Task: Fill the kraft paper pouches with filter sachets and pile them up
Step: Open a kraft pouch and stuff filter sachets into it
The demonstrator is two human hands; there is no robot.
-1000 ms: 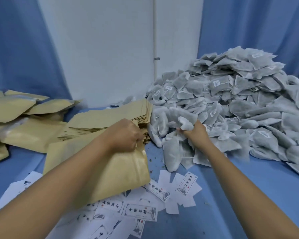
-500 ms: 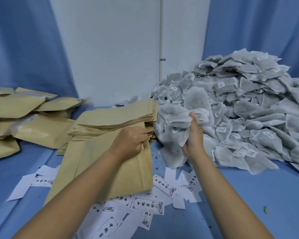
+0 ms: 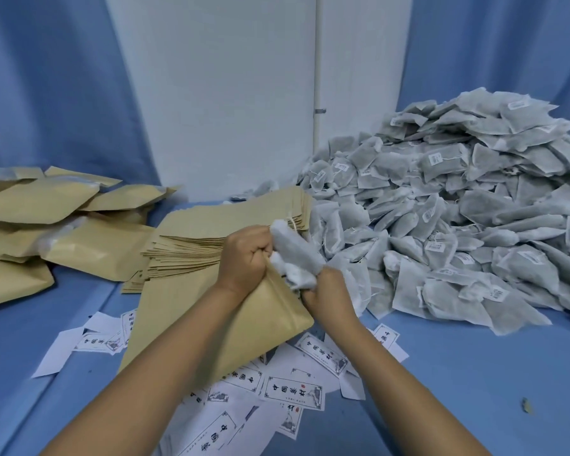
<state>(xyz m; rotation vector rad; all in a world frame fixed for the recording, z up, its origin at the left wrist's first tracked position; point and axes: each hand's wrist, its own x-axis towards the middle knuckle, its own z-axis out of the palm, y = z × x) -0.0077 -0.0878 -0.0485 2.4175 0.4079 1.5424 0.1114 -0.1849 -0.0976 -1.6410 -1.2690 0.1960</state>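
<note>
At matte kraft pouch (image 3: 231,317) mouth, hands grip crumpled fibrous sachets (image 3: 297,258).

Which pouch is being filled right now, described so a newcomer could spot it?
Find the central flat stack of empty kraft pouches. Just in front lies one pouch, its mouth gripped by the left hand. It alone has sachets sticking out of its opening.

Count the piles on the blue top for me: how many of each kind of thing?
Heap of grey filter sachets: 1
Stack of flat empty kraft pouches: 1
Pile of filled kraft pouches: 1
Scatter of printed paper labels: 1
Total: 4 piles
Extra: left hand grips one open pouch; right hand holds a bunch of sachets at its mouth.
</note>
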